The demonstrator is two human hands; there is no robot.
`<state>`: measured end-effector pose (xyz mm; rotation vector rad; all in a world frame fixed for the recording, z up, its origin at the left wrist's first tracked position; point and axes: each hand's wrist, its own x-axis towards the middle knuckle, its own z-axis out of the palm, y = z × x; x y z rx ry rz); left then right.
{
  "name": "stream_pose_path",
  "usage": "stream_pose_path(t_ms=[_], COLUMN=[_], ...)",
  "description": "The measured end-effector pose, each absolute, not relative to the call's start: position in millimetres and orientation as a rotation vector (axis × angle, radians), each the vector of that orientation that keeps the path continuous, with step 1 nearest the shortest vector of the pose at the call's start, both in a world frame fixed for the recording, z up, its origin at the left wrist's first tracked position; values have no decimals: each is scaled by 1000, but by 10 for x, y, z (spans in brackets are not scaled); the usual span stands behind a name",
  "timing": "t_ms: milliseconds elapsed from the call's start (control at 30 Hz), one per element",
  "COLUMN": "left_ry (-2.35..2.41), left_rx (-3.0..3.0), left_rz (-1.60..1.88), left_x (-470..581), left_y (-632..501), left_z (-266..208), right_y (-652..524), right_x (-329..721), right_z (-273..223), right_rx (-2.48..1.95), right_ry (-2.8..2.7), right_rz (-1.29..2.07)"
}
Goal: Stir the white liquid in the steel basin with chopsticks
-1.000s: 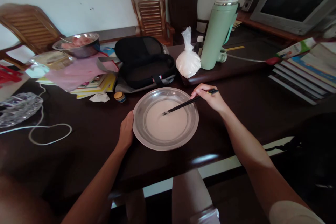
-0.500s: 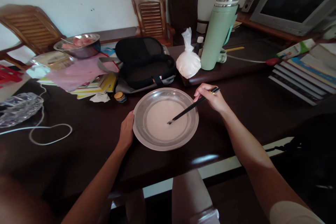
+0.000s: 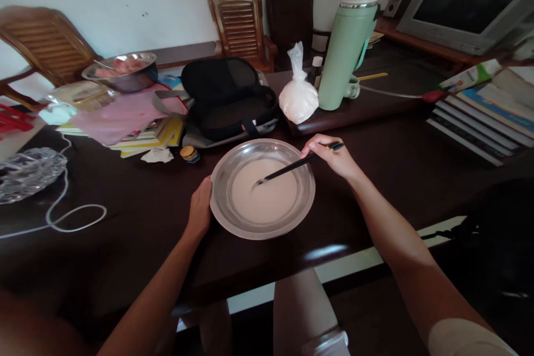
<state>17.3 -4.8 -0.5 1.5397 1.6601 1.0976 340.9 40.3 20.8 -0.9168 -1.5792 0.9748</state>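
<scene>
A wide metal bowl point(image 3: 221, 200) stands on the dark table, holding a pale, milky liquid point(image 3: 267, 206). At its left rim, my left hand point(image 3: 201, 206) grips the side, with the fingertips hidden behind and under the edge. My right hand point(image 3: 327, 153) is closed around black chopsticks point(image 3: 292, 166) over the bowl's right rim. Their tips dip into the liquid left of its middle and leave a small ripple. Behind the bowl sits a knotted plastic bag of white powder point(image 3: 298, 103).
A tall green thermos point(image 3: 348, 55) and a cup point(image 3: 354, 89) stand behind the bag. An open black case point(image 3: 229, 105) lies behind the bowl. Back left is a metal bowl of meat point(image 3: 146, 75); a glass dish point(image 3: 31, 172) is at left. Books point(image 3: 471, 128) are stacked at right.
The chopstick tips have swept left and slightly away from me through the liquid, and my right hand has shifted a little left. My left hand stays on the rim.
</scene>
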Motion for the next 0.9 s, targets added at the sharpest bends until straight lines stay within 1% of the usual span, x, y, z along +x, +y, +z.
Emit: stream_pose_path(t_ms=[67,233,400,567,733,900], left_ry=[1667,1671,1665,1649,1651,1671], left_rx=[1540,1529,1529,1516,1509,1535], left_rz=[1099,1093,1103,1111,1112,1092], left_x=[176,173,173,151,146,156], left_y=[-46,-43,-49,-49,-47,-47], left_z=[-6,-18,-16,-43,-56,-36], right_y=[408,406,410,403,406,399], right_x=[3417,3413,3422,3407,3412,3410], right_z=[206,202,210,200,210,211], right_rx=[-934,-915,-935,-891,-921,-889], right_ry=[-1531,-1577,-1535,-1559,-1532,-1579], right_rz=[939,1038,946,1058,961,1057])
